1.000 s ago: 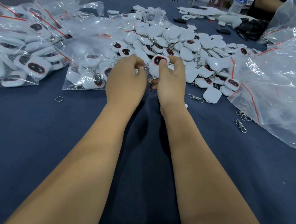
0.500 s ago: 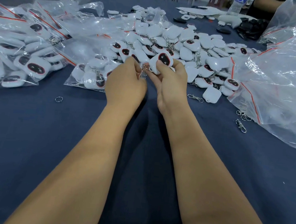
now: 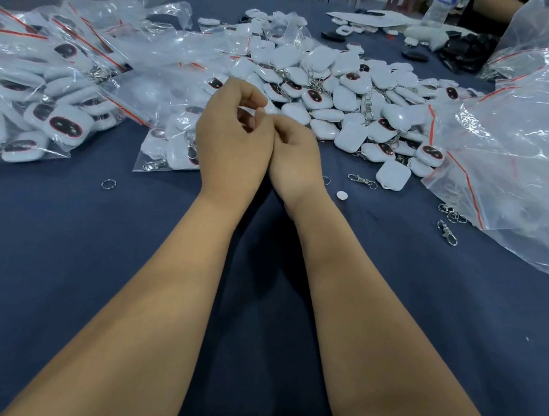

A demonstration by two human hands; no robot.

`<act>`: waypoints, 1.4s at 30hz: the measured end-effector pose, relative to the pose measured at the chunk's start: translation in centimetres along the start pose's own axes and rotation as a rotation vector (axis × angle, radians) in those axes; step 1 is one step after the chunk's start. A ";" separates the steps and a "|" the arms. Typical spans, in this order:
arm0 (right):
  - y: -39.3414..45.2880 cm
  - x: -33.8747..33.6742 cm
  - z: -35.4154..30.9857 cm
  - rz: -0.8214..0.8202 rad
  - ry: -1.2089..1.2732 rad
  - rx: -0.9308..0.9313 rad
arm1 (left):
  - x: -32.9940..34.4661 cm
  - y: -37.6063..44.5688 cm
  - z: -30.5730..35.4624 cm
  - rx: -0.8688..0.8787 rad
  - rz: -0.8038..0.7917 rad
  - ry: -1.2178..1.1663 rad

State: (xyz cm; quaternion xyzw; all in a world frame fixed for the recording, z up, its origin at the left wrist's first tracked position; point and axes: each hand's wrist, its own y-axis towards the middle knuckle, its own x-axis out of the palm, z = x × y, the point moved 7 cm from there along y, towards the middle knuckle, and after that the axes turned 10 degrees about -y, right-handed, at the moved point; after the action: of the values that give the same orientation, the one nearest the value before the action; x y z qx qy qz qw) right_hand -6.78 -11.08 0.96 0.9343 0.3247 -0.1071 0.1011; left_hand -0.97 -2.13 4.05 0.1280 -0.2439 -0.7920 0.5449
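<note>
Left hand (image 3: 234,142) and right hand (image 3: 293,157) touching, fingers curled inward; can't tell what they hold. Pile of white cases (image 3: 342,99) just beyond fingertips. Plastic bags (image 3: 526,149) flank the pile; blue cloth (image 3: 58,253) spreads on its near side.

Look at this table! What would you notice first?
Most striking is the big heap of white keychain cases, many with a dark oval face, piled at the far middle of the blue table. In front of it the left hand and right hand meet with curled fingers; what they hold is hidden. To the left lie clear bags with red strips, full of the same cases.
</note>
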 end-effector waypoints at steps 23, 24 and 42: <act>1.6 -6.2 1.9 0.235 -0.993 0.098 | 6.4 -4.0 -3.7 0.016 -0.700 1.051; 1.6 -6.2 1.6 0.243 -0.968 0.069 | 6.0 -3.8 -3.7 -0.055 -0.661 1.012; 1.2 -4.0 1.0 0.255 0.046 0.040 | 3.0 -0.7 -1.4 0.032 -0.294 0.567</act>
State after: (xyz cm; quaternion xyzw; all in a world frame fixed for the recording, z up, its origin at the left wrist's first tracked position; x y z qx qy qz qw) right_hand -9.23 -14.65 1.18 0.9720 0.2032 -0.0784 0.0877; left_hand -2.03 -5.09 2.68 0.3860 -0.0738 -0.7910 0.4689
